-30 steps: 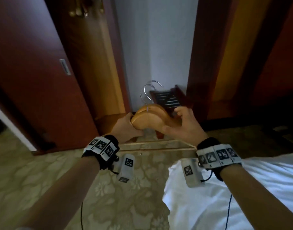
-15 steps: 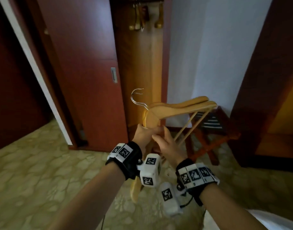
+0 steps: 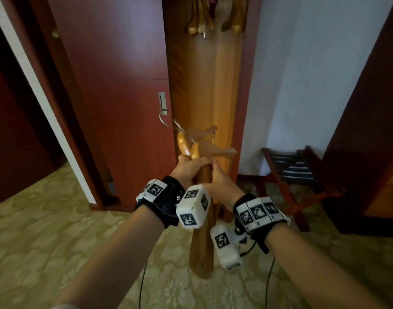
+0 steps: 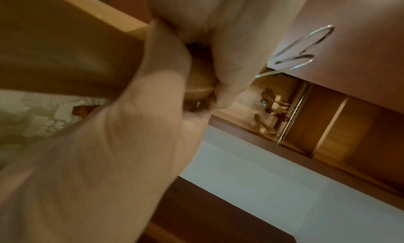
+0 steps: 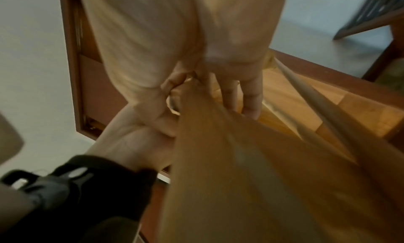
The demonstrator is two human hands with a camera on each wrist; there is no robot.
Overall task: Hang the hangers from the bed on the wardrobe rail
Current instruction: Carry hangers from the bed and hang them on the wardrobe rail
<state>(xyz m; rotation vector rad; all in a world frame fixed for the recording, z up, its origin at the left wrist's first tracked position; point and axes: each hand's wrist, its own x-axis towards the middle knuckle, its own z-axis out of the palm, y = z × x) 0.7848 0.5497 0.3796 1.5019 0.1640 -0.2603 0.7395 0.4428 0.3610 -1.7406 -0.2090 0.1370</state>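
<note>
Hands meet close in front of the chest: the left hand [image 3: 187,168] has its fingers [image 4: 166,56] wrapped around the bundle of wooden hangers [image 3: 201,219], and the right hand [image 3: 221,181] grasps the same bundle just beside it, fingers [image 5: 251,98] curled onto the wood. Both wrists wear black straps with white blocks carrying square black-and-white coded markers; no readable writing shows anywhere. The hangers stand nearly on end, lower arms pointing at the patterned carpet [image 3: 35,241], metal hooks [image 3: 168,123] tilted up and left before the red wardrobe door [image 3: 115,85]. Beyond, in the open wardrobe [image 3: 204,74], more wooden hangers hang at the top; only the left wrist view shows the metal rail [image 4: 292,115] they hang from. A folding luggage rack [image 3: 300,175] stands by the white wall to the right.
</note>
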